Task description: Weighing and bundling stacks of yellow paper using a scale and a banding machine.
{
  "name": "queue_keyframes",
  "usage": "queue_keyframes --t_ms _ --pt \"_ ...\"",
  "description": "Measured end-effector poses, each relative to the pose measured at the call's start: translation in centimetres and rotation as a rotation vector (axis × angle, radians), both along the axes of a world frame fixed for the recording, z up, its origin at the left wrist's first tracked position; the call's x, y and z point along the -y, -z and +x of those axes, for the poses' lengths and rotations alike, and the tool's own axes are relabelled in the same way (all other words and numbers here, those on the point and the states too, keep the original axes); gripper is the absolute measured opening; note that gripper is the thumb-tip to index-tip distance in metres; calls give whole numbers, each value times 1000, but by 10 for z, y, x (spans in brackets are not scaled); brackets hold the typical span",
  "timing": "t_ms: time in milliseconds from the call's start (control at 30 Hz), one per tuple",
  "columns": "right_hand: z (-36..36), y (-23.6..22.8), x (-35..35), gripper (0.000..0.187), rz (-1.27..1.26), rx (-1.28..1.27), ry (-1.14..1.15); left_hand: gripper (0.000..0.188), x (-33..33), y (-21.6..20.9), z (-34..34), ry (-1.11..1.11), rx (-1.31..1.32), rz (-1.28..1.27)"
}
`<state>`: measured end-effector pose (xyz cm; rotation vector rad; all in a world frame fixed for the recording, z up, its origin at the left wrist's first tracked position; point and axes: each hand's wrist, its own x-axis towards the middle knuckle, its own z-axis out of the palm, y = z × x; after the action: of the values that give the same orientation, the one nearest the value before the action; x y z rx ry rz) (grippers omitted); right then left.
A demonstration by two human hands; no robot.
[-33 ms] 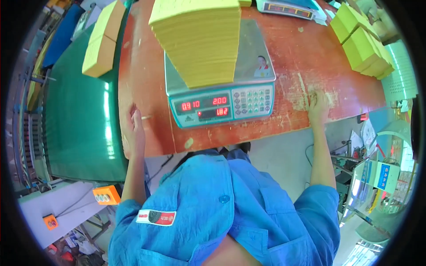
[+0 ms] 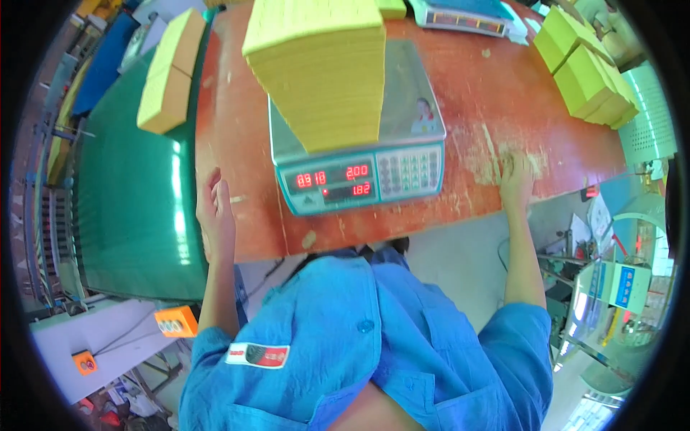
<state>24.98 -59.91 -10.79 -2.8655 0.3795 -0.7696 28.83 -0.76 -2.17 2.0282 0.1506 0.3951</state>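
A tall stack of yellow paper sheets [image 2: 323, 79] stands on the metal pan of a teal-and-white digital scale [image 2: 359, 179], whose red digits are lit. My left hand [image 2: 215, 207] rests at the table's left edge, left of the scale. Its thumb and fingers are apart and loosely bent, with nothing between them. To the right of the scale, my right hand [image 2: 516, 176] leans on the worn patch near the table's front edge. Its fingers are bent down toward the surface, and I see nothing held there. Neither hand touches the paper or the scale.
The red-brown table [image 2: 460, 194] carries more yellow paper stacks [image 2: 586, 79] at the far right and a second scale [image 2: 467, 20] at the back. On the left, a green belt surface [image 2: 129, 194] bears another yellow stack [image 2: 170, 72]. An orange button box [image 2: 176, 322] sits below it.
The whole view has shifted slightly, so the scale and paper stack appear a little lower. Both hands stay in nearly the same places, and the stack remains on the scale.
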Motion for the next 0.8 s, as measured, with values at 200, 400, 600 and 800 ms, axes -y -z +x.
queue_keyframes --t_ms 200,400,600,800 --pt "-8 -1 4 23 45 -16 43 25 73 -150 44 304 521 18" --pt "-2 -16 0 23 53 40 35 29 128 -210 99 752 444 252" --pt "23 -52 -19 15 83 -563 201 27 130 -200 123 707 325 366" --pt "-8 -12 -8 24 120 27 83 24 133 -206 107 748 305 248"
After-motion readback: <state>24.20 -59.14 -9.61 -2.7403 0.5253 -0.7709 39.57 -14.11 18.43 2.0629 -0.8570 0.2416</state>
